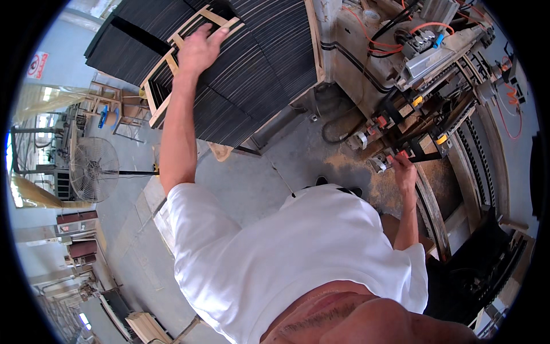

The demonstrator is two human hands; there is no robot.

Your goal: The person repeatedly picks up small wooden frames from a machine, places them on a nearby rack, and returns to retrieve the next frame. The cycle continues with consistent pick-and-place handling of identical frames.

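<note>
At the upper left, my left hand (199, 50) grips a light wooden frame (173, 64) with crosspieces. That frame lies on a large stack of thin black boards (246, 69), and the arm is stretched far out to it. On the other side, my right hand (404, 169) is closed at an orange-red block (403, 155) on the near end of a machine (424, 126). Its fingertips touch the block, but their far side is hidden. A second orange-red block (380, 121) sits farther along the same machine.
A standing fan (94, 169) is at the left, near a wooden stool (106, 94). Sawdust (384, 186) covers the floor below the machine. Orange air hoses (432, 26) run over the machine's top. Curved rails (432, 215) and black material (472, 269) lie at the right.
</note>
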